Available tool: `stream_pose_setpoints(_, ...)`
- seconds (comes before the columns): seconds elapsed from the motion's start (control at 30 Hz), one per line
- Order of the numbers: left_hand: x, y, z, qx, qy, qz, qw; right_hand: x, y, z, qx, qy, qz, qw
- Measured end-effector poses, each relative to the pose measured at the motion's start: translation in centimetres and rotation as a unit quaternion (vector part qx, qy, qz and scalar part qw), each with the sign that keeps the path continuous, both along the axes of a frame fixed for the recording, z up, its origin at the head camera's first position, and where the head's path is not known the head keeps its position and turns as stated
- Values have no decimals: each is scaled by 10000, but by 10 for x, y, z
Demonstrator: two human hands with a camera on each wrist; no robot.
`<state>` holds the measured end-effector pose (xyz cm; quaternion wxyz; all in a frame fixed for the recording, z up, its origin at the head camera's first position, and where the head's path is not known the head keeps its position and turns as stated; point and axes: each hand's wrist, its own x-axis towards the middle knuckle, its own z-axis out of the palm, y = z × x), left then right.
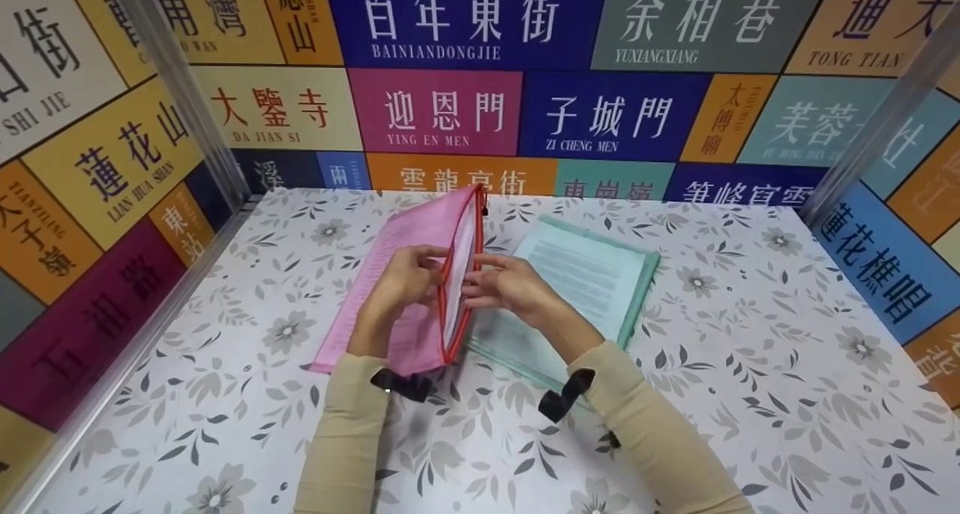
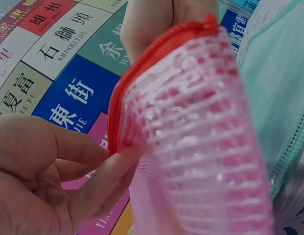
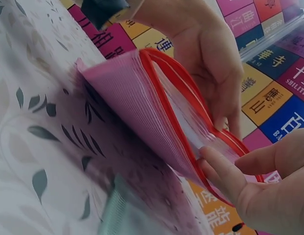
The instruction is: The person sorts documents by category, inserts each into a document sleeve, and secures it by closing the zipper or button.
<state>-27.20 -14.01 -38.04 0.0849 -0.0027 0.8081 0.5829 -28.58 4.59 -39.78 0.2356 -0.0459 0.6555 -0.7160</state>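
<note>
A pink zip file pouch stands tilted on its side on the table, its red zip edge parted. White paper shows inside the mouth. My left hand pinches the left lip of the opening between thumb and fingers, as the left wrist view shows. On the opposite lip, my right hand grips the red border, with fingertips just inside the mouth. The zip pull hangs at the far end. Beneath the right hand lies a mint-green zip pouch with a printed sheet in it.
A white tablecloth with grey leaves and flowers covers the table. Colourful panels with street names stand behind and at both sides. Clear upright edges run along the corners. Each wrist bears a dark strap.
</note>
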Motion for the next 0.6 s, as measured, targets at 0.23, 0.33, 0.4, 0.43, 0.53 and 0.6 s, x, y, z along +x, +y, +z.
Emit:
stream_pose_setpoints(0.23,3,-1,-1,-89,7,223,9997,-9,16,11,435,52,10,9990)
stream_pose_setpoints(0.33,4,-1,-2,8,39,279,9996,-18,21,17,570,171,-20,9982)
stream_pose_setpoints(0.4,5,-1,-1,72,87,291,9995,-26,23,21,659,240,-77,9975)
stream_pose_setpoints(0.43,5,0,0,98,100,296,9995,-30,24,23,670,276,-132,9973)
stream_pose_setpoints(0.53,4,0,-1,168,98,335,9992,-43,25,29,728,340,-315,9963)
stream_pose_setpoints(0.6,4,-1,-1,159,56,382,9991,-51,25,33,741,361,-411,9957)
